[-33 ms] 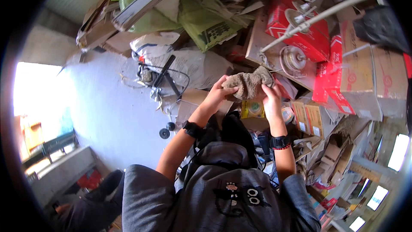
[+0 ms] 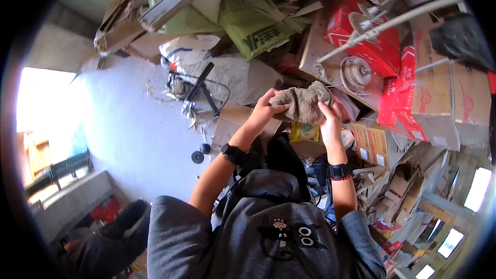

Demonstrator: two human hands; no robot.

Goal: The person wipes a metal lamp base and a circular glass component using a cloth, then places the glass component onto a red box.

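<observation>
A crumpled brown terry cloth (image 2: 302,104) is stretched between my two hands in front of my chest. My left hand (image 2: 266,109) grips its left end, thumb on top and fingers underneath. At the right end, my right hand (image 2: 329,113) pinches the cloth with the thumb laid over it. Part of the fingers on both sides is hidden behind the fabric. Just below the cloth lies a yellow package (image 2: 305,131) with a round item in it.
Red boxes (image 2: 390,46) and brown cartons (image 2: 439,93) are piled on the right, with a pale pole (image 2: 387,30) across them. Green sacks (image 2: 253,26) and boards lie at the far side. Another person's dark-clothed legs (image 2: 121,232) show at lower left.
The cloth has spread slightly, its right end now standing up more above my right hand. The whole view has shifted a little.
</observation>
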